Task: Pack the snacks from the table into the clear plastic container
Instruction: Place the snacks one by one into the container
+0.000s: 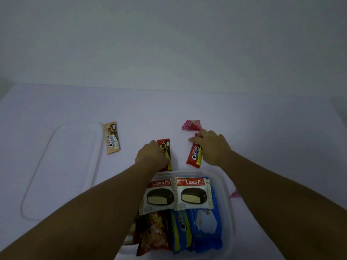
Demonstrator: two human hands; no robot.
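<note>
low in the frame, our clear plastic container (228, 186) holds packed snacks. at centre our left hand (152, 154) grips a dark red cookie pack (166, 147), our right hand (212, 149) a red cookie pack (194, 156). we advise lifting both clear before lowering them flat inside.

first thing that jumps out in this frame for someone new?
Two bare forearms reach from the bottom edge: the left hand grips a dark red cookie pack and the right hand grips a bright red cookie pack, both on the table just beyond the clear container. That container, nearest the camera, already holds two Choco Pie packs over blue and orange wrappers. A beige cookie pack beside the clear lid and a pink packet lie unpacked.
</note>
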